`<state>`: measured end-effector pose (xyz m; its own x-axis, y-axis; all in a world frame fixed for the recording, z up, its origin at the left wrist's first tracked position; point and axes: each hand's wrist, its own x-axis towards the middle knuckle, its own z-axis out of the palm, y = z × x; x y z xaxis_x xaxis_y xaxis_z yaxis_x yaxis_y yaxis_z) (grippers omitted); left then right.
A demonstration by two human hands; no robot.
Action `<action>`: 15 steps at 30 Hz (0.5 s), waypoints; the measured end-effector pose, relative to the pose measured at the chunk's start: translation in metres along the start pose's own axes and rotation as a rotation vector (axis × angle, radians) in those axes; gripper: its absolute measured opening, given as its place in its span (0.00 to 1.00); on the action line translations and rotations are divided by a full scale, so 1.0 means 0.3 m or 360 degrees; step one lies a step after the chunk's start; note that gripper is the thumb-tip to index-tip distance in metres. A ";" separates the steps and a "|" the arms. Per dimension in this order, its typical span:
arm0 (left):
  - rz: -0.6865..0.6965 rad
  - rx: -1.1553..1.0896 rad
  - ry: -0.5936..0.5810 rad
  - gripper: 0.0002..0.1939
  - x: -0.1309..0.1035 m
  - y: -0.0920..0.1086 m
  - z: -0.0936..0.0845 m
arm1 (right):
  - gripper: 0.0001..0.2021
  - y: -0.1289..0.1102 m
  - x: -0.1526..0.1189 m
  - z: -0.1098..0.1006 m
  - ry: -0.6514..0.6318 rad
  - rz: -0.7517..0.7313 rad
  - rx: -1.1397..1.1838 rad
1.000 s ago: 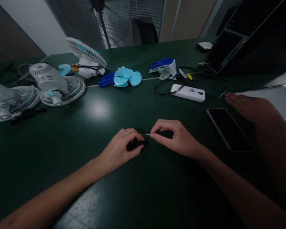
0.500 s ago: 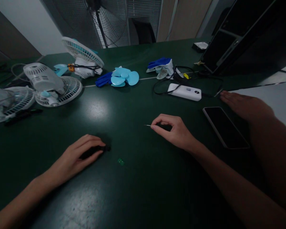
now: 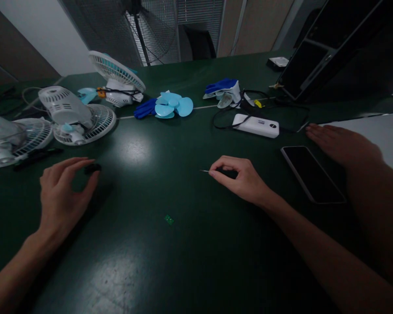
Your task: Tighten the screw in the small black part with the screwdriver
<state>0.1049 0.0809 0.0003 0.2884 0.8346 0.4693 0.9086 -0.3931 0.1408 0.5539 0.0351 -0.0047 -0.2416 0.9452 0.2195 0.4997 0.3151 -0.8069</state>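
Note:
My left hand (image 3: pixel 65 187) is raised over the left part of the dark green table, its thumb and fingertips pinching a small black piece (image 3: pixel 92 168) whose kind I cannot make out. In my right hand (image 3: pixel 239 176), closed in a pinch, is a thin, pointed metal tool (image 3: pixel 205 170); its tip points left and the rest is hidden by the fingers. Between the hands, nearer to me, a tiny green circuit board (image 3: pixel 169 219) lies flat on the table (image 3: pixel 183 270). Neither hand touches the board.
White fans (image 3: pixel 85 126) stand and lie at the left. Behind are a light blue fan blade (image 3: pixel 173 105), blue-and-white gloves (image 3: pixel 224 91) and a cabled white power bank (image 3: pixel 256 125). At right are a phone (image 3: pixel 312 174) and another person's hand (image 3: pixel 343 141).
My left hand has moved left and away from me, carrying the small black piece away from the circuit board. My right hand has stayed nearly still with its thin tool.

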 end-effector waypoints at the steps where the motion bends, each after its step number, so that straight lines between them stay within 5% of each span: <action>1: 0.0162 -0.0103 -0.0021 0.22 -0.014 0.066 -0.003 | 0.05 0.000 0.000 0.000 0.0000 0.0002 0.0001; 4: 0.0809 -0.0468 -0.0586 0.20 -0.053 0.246 -0.001 | 0.05 0.001 0.000 0.001 0.0018 -0.0002 -0.0003; 6: 0.0944 -0.0553 -0.0787 0.19 -0.068 0.314 0.005 | 0.05 0.001 0.000 0.001 0.0018 -0.0004 -0.0006; 15: 0.0970 -0.0588 -0.0754 0.19 -0.069 0.338 -0.006 | 0.05 -0.003 0.001 -0.001 -0.0014 0.0027 -0.0021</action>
<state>0.1906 0.0231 0.0065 0.8651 0.4776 0.1533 0.4208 -0.8574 0.2962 0.5536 0.0351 -0.0038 -0.2404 0.9496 0.2011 0.5147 0.3004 -0.8030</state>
